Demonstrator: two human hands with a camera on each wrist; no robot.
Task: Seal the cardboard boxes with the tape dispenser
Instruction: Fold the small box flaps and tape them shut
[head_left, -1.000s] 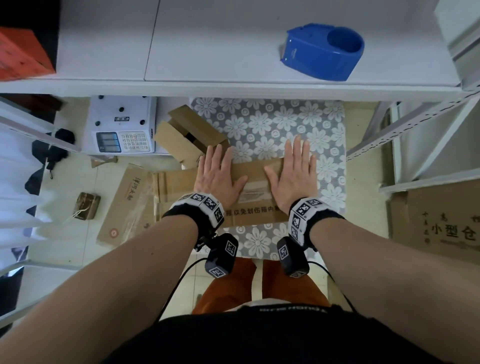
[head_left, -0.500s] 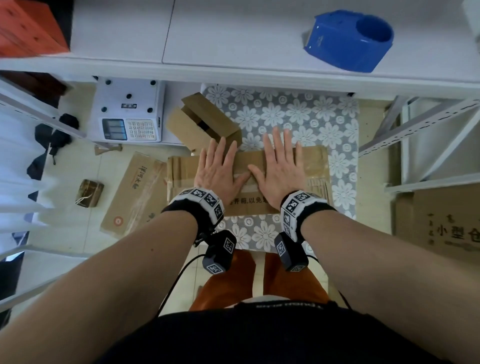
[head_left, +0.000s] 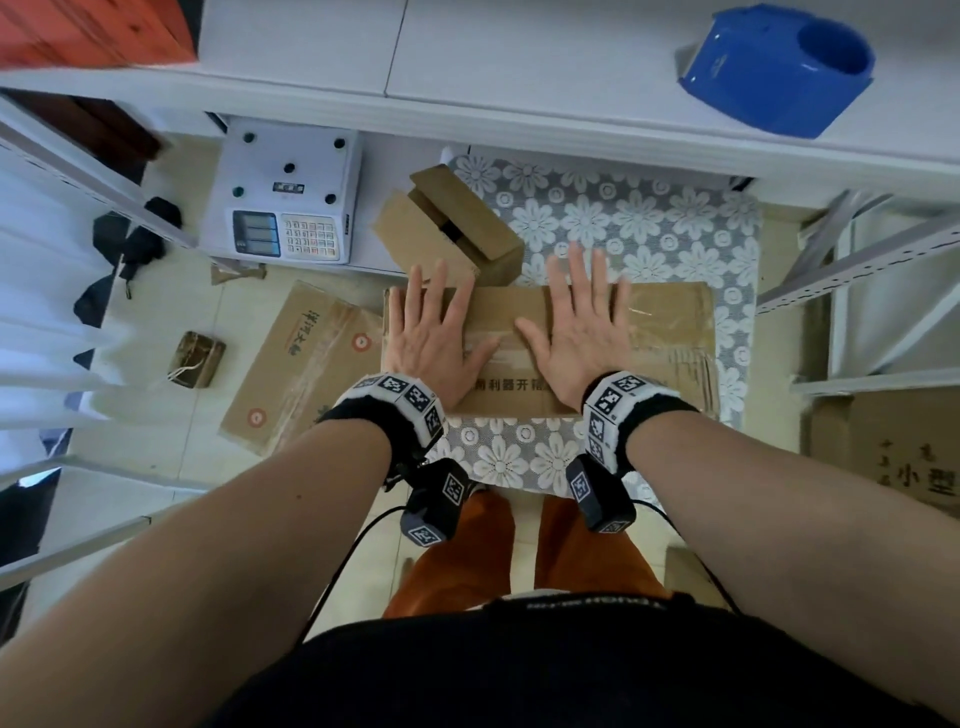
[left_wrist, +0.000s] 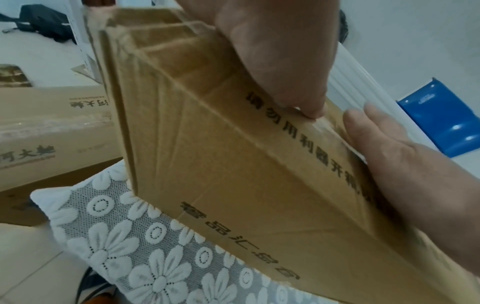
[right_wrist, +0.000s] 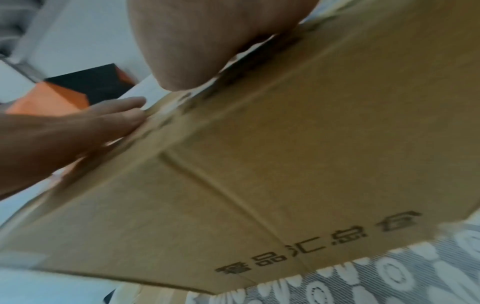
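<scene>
**With both palms flat, dispenser sits far right**

Left hand (head_left: 434, 332) and right hand (head_left: 576, 327), fingers (head_left: 584, 275) straight and spread, press the cardboard box (head_left: 670, 332) shut. Box runs left-right. Tape dispenser (head_left: 774, 73) on shelf, beyond right hand, nearer it.

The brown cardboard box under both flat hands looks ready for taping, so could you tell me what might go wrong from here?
1. The blue plastic tape dispenser sits up on the white shelf; reaching for it frees one hand, so the flaps of the brown cardboard box may spring open.
2. The left hand and right hand cover the centre seam, so tape cannot run there until they move.
</scene>
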